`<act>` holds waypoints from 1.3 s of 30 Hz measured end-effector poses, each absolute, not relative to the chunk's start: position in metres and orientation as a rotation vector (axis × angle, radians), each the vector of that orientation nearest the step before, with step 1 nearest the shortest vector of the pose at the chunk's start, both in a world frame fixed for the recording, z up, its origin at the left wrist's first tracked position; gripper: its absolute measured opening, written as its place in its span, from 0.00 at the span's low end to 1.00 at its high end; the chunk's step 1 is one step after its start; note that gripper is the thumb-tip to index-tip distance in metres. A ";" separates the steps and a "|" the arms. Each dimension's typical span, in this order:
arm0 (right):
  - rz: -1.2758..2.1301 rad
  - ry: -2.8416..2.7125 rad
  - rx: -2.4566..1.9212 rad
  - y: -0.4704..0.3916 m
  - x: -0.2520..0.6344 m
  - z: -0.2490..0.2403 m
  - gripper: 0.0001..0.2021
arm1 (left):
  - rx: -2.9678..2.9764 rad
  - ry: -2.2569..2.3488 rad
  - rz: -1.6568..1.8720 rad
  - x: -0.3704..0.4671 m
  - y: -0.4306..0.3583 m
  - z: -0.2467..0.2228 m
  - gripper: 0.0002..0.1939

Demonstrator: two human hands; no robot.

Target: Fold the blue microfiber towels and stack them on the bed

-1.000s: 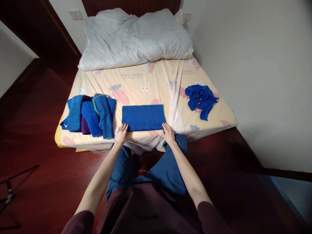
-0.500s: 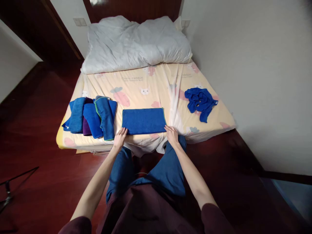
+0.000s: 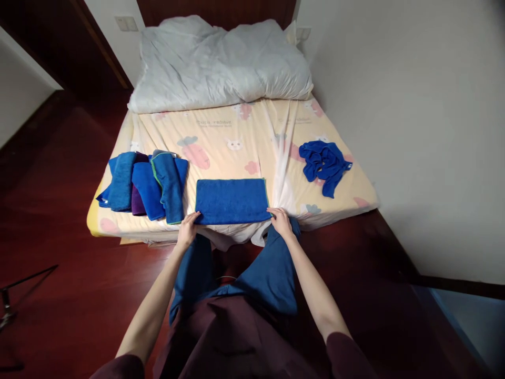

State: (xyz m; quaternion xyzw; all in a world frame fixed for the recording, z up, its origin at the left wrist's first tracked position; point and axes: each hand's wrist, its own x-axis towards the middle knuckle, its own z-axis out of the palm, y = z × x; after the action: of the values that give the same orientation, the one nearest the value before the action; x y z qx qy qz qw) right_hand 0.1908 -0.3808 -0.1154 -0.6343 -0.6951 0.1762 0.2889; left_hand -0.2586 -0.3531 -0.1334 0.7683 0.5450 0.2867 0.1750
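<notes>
left hand and right hand pinch flat towel at bed's edge

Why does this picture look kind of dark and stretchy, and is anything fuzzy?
Head view: the floor is very dark on the right, with a pale shine near the left arm; the walls lean outward, maybe from a wide lens; the small writing on the sheet is too fuzzy to read; the folded towel looks clearer.
</notes>
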 end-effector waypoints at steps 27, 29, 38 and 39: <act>0.527 -1.754 -1.722 -0.379 0.199 -0.124 0.23 | 2.125 1.575 0.859 -0.269 -0.356 -0.136 0.25; 0.537 -1.741 -1.723 -0.378 0.199 -0.122 0.23 | 2.092 1.609 0.855 -0.267 -0.355 -0.134 0.25; 0.555 -1.611 -1.687 -0.372 0.195 -0.116 0.17 | 1.945 1.796 0.859 -0.254 -0.347 -0.121 0.16; 0.562 -1.577 -1.683 -0.372 0.194 -0.114 0.16 | 1.915 1.821 0.866 -0.253 -0.346 -0.121 0.14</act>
State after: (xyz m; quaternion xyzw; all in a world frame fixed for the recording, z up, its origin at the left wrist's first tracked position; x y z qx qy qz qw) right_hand 0.1943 -0.3717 -0.1143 -0.6573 -0.6159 0.2197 0.3747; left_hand -0.2528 -0.3464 -0.1207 0.6774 0.6443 0.3064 0.1793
